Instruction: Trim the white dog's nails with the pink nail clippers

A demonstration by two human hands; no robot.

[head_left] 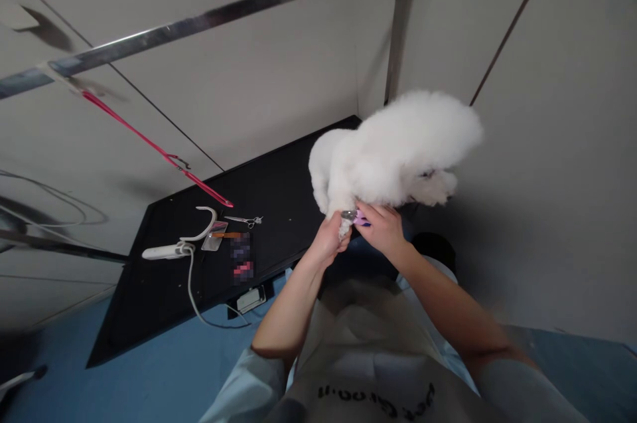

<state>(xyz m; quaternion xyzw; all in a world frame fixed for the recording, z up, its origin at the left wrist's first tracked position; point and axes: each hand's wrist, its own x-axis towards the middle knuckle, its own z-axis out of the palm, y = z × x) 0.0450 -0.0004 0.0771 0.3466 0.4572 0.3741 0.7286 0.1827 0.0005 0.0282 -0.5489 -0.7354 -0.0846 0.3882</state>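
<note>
The left hand (332, 240) is closed around the white paw (344, 227) of a small fluffy white dog (393, 154), holding it at the near edge of the black worktop (164, 303). The right hand (382, 227) is just beside it, fingers curled shut around a small purple tool (361, 217) whose tip meets the paw; what kind of tool it is cannot be told. The two hands nearly touch each other under the dog's chest. The dog stands at the right end of the worktop, its body above both hands, its head turned to the right.

Well apart to the left on the worktop lie a pair of silver scissors (245, 220), a white corded clipper (166, 251) with its cable (195, 300) running off the front edge, and a comb (215, 236) just beside it. A red leash (154, 147) hangs slantwise from a metal bar (209, 16) overhead, its lower end reaching down near the scissors. The bar joins an upright metal post (398, 31) behind the dog.
</note>
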